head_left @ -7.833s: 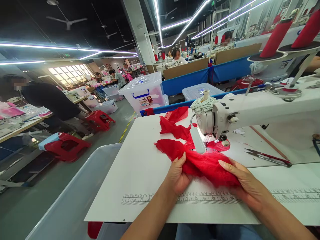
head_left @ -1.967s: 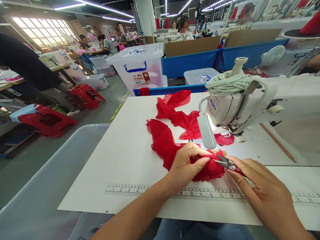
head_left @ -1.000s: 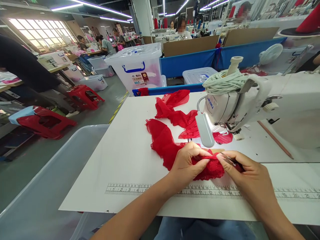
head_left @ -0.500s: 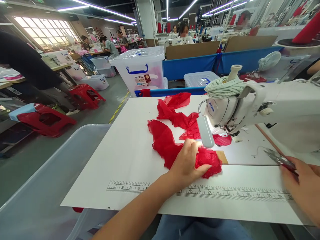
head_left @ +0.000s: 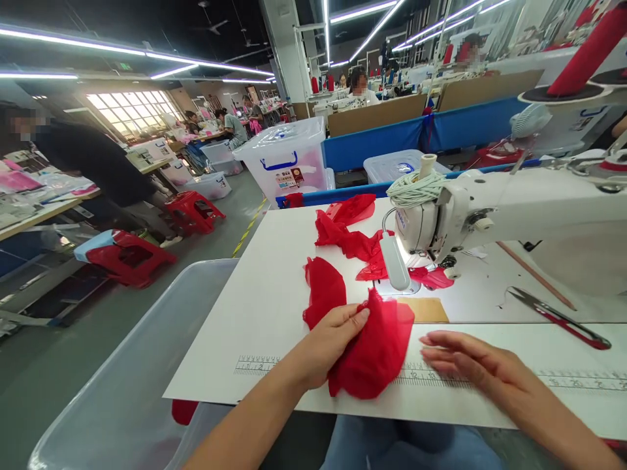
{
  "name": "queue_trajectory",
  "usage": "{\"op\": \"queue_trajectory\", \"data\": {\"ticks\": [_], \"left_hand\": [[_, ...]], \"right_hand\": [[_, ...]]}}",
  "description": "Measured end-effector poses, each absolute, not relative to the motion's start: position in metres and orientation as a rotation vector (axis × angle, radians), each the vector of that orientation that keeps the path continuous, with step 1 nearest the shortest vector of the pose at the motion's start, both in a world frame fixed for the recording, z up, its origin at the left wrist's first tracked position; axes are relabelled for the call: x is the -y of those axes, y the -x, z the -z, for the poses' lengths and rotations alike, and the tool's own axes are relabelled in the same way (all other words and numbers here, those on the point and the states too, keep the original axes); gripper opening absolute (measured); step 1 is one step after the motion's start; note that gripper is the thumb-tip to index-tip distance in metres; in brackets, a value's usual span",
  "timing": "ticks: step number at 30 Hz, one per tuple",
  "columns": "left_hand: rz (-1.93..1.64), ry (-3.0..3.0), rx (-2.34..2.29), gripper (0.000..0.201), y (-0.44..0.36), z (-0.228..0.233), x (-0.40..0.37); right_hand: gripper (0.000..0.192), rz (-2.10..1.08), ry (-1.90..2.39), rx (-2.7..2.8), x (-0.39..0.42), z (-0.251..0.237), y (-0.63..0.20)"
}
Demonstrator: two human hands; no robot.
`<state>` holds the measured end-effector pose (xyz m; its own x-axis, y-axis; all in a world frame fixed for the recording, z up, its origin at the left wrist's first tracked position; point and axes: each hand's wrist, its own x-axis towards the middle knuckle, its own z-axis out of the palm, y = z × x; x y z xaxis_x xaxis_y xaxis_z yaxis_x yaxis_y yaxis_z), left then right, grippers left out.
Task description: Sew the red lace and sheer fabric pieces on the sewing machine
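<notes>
Down go the snips: half a second back they were in the right hand at the right edge of the frame, and now they lie alone on the worktop at centre right, thin metal blades and red handles, well apart from both hands. That right hand has swung back toward the middle and hovers flat over the printed ruler strip, fingers stretched out and loose, gripping nothing, its fingertips just beside the red fabric.

And the cloth has changed too: the bunched lace bundle is now lifted and fanned out. It is sheer, soft red mesh, folded into a rounded flap that sits lower centre of the frame, overlapping the ruler markings. The left hand grasps it from the left, fingers lying over the top fold, thumb hidden beneath. A second lobe of the same red stuff rises just above that hand, and more crumpled red pieces trail up the worktop toward the top centre.

Right of them stands the white sewing machine, smooth and glossy, a coil of pale cord wound on its head. A tan card patch lies under its lamp glow, just above the fabric.
</notes>
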<state>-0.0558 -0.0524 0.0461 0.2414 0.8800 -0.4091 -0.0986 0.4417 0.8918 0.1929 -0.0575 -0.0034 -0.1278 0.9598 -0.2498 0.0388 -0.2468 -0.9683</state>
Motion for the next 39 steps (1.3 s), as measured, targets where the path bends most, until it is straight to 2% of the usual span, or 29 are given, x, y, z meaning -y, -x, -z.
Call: {"op": "queue_trajectory", "data": {"ticks": [3,7,9,12,15,18,30,34,39], "left_hand": [[-0.945,-0.301,-0.919,0.021,0.053,-0.049,0.050],[-0.947,-0.089,-0.874,0.026,0.046,-0.039,0.046],[-0.896,-0.101,-0.854,0.029,0.042,-0.034,0.045],[-0.887,-0.209,-0.806,0.028,0.040,-0.029,0.043],[-0.885,-0.356,-0.785,0.023,0.039,-0.026,0.041],[-0.859,-0.424,-0.792,0.026,0.036,-0.023,0.039],[-0.877,-0.081,-0.661,0.043,0.021,-0.014,0.035],[-0.916,-0.132,-0.571,0.051,0.025,-0.010,0.032],[-0.928,-0.252,-0.452,0.055,0.031,-0.008,0.032]], "right_hand": [[0.068,-2.059,1.072,0.802,0.064,0.000,-0.156],[0.062,-2.267,0.837,0.496,0.058,-0.008,-0.131],[0.052,-2.194,0.873,0.480,0.053,-0.014,-0.127],[0.041,-1.924,0.981,0.481,0.045,-0.019,-0.129],[0.041,-1.666,1.088,0.458,0.040,-0.021,-0.136],[0.042,-1.469,1.164,0.500,0.038,-0.022,-0.145],[0.038,-1.229,1.153,0.564,0.034,-0.012,-0.164],[0.048,-1.326,1.241,0.676,0.046,-0.008,-0.164],[0.047,-1.767,1.117,0.762,0.067,-0.006,-0.153]]}}
